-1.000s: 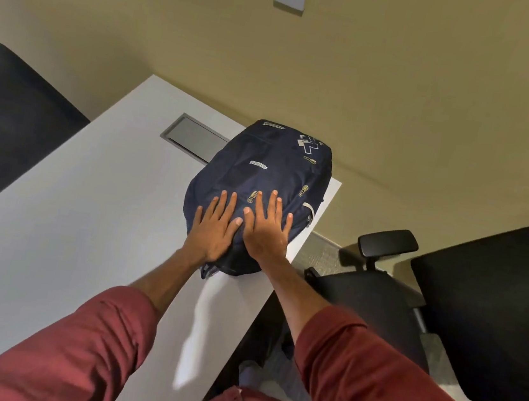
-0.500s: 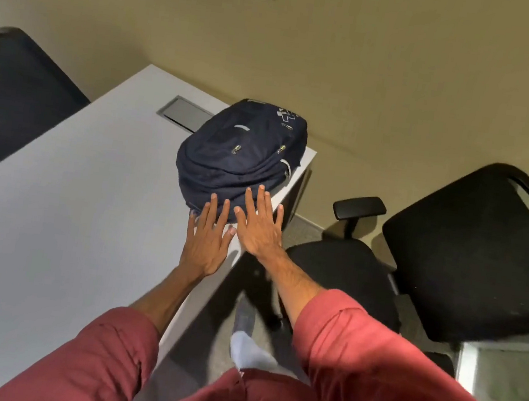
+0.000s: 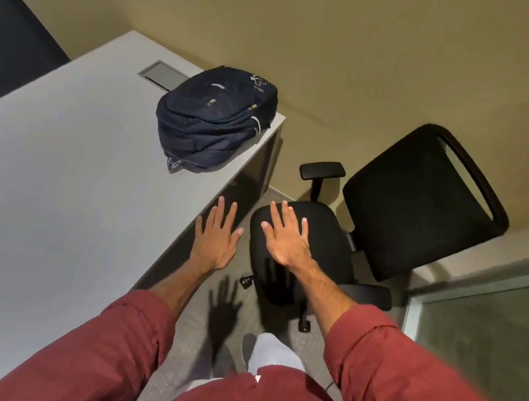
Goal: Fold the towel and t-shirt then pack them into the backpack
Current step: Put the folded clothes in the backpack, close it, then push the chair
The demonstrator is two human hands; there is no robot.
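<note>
**Backpack** (image 3: pixel 214 124), navy: laid on its side at the far corner of the table (image 3: pixel 59 175), upper centre of frame. The zips appear drawn closed and the body is bulged, so packing is judged finished.

**Towel and t-shirt:** not seen anywhere, presumed inside.

**Left hand** (image 3: pixel 215 237): centre frame, held flat over the table's edge, fingers straight and spread, nothing gripped.

**Right hand** (image 3: pixel 285 236): just to its right, above the seat of the office chair (image 3: pixel 423 200), likewise flat and empty. Shadows cast below suggest both are held in the air, well apart from the bag.

**Cable hatch** (image 3: pixel 163 74): set in the tabletop just behind the bag.

**Second chair** (image 3: pixel 6 42): upper left of frame.
</note>
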